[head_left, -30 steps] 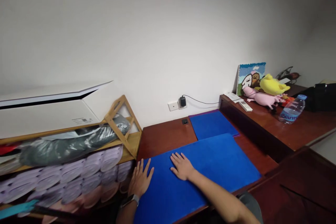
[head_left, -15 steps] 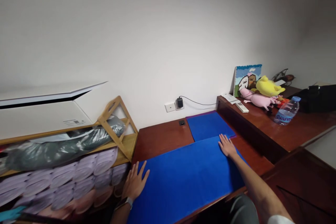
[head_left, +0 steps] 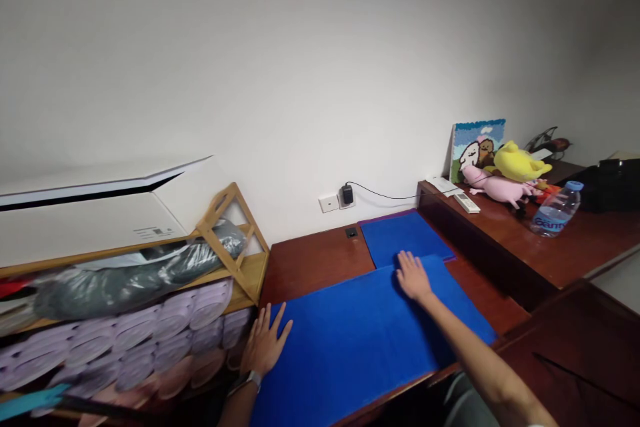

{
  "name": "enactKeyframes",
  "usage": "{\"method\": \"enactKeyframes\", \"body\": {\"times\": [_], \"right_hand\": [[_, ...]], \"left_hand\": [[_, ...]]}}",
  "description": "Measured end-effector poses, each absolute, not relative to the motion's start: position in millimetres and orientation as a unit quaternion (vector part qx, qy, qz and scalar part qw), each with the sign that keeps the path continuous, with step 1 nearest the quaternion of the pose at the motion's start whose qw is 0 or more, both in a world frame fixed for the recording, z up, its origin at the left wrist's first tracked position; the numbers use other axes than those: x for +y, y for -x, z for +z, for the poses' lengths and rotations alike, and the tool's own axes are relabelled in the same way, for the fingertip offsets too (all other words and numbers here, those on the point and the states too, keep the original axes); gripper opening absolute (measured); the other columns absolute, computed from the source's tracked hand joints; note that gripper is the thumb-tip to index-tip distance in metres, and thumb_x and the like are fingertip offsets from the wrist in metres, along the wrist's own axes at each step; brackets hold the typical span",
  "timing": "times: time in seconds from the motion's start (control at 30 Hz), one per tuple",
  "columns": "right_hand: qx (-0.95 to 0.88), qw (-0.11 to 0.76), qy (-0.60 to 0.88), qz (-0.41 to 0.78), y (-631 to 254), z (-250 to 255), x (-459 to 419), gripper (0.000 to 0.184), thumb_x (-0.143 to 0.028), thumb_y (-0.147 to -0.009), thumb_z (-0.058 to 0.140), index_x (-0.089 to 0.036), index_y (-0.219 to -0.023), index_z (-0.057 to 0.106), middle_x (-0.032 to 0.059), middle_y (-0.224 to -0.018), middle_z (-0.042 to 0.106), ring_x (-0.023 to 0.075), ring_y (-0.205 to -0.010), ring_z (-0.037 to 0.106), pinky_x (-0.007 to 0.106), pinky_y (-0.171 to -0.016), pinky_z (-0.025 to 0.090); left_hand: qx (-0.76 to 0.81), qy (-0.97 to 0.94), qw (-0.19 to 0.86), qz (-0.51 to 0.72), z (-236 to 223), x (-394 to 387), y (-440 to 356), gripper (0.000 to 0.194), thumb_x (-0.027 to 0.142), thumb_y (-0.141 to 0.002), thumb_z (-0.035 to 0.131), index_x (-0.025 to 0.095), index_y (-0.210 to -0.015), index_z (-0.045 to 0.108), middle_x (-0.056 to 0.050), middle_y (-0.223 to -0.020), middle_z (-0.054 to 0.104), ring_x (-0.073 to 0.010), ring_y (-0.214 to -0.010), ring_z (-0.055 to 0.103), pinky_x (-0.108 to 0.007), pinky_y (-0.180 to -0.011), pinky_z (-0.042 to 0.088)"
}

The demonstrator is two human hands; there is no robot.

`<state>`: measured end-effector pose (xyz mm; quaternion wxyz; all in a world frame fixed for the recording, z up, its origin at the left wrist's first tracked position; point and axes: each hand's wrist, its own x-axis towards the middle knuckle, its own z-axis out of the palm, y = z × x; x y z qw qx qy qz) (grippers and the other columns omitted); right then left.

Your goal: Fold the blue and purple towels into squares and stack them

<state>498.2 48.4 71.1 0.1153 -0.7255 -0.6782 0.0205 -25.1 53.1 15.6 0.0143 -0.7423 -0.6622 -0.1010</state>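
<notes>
A large blue cloth [head_left: 340, 340] lies spread across the brown desk [head_left: 310, 263]. My left hand [head_left: 265, 343], with a watch on its wrist, rests flat at the cloth's left edge, fingers spread. Near the far edge of the cloth, right of its middle, my right hand [head_left: 414, 277] lies palm down with its fingers stretched out. Neither hand grips anything. Beyond it sits a smaller blue cloth [head_left: 405, 237] with a purple edge, its near side meeting the large one.
On the left, a wooden rack [head_left: 235, 240] carries a white box [head_left: 90, 223], a plastic-wrapped dark bundle [head_left: 130, 287] and several lilac slippers [head_left: 175, 317]. The raised desk at right bears a water bottle [head_left: 556, 210], plush toys [head_left: 523, 161] and a remote [head_left: 467, 203]. A black plug [head_left: 347, 194] is in the wall.
My right hand moved from the cloth's middle to its far right part, then shifted slightly back left. My left hand has stayed at the left edge. The view swung slightly and returned.
</notes>
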Motion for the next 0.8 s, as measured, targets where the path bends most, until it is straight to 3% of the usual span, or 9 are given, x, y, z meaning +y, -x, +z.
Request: {"method": "enactKeyframes", "body": {"times": [0.17, 0.27, 0.37, 0.63, 0.8], "right_hand": [[-0.817, 0.170, 0.539, 0.115, -336, 64, 42, 0.069, -0.051, -0.112, 0.034, -0.016, -0.172, 0.033, 0.0092, -0.177, 0.031, 0.0268, -0.166, 0.025, 0.049, -0.137, 0.016], [-0.827, 0.150, 0.523, 0.145, -308, 53, 39, 0.070, -0.055, -0.113, 0.031, -0.017, -0.171, 0.034, 0.0089, -0.176, 0.032, 0.0261, -0.166, 0.025, 0.049, -0.137, 0.016], [-0.795, 0.128, 0.580, 0.125, -358, 48, 41, 0.068, -0.052, -0.113, 0.032, -0.019, -0.172, 0.034, 0.0089, -0.176, 0.031, 0.0258, -0.166, 0.024, 0.050, -0.136, 0.016], [-0.614, 0.030, 0.786, 0.071, -615, 42, 34, 0.067, -0.043, -0.113, 0.020, -0.019, -0.175, 0.023, 0.0054, -0.181, 0.019, 0.0257, -0.168, 0.016, 0.047, -0.135, 0.015], [-0.589, 0.035, 0.805, 0.068, -648, 29, 31, 0.072, -0.048, -0.112, 0.017, -0.015, -0.176, 0.017, 0.0043, -0.182, 0.017, 0.0237, -0.168, 0.013, 0.041, -0.136, 0.014]], "left_hand": [[-0.666, 0.739, 0.006, -0.106, 11, 54, 26, 0.071, 0.058, -0.104, 0.039, 0.025, -0.167, 0.042, -0.016, -0.178, 0.036, -0.0378, -0.166, 0.029, -0.059, -0.132, 0.031], [-0.667, 0.737, 0.006, -0.109, 9, 56, 27, 0.070, 0.056, -0.104, 0.038, 0.024, -0.166, 0.044, -0.016, -0.178, 0.036, -0.0372, -0.165, 0.030, -0.058, -0.132, 0.031], [-0.667, 0.737, 0.012, -0.111, 7, 57, 29, 0.070, 0.058, -0.104, 0.036, 0.024, -0.165, 0.046, -0.016, -0.177, 0.037, -0.0372, -0.165, 0.031, -0.057, -0.132, 0.030], [-0.668, 0.737, 0.015, -0.107, 7, 58, 31, 0.071, 0.060, -0.103, 0.036, 0.027, -0.165, 0.045, -0.013, -0.177, 0.039, -0.0353, -0.165, 0.031, -0.056, -0.133, 0.030], [-0.665, 0.740, 0.026, -0.097, 7, 59, 31, 0.070, 0.057, -0.105, 0.036, 0.024, -0.165, 0.045, -0.016, -0.177, 0.037, -0.0369, -0.165, 0.032, -0.057, -0.131, 0.032]]}}
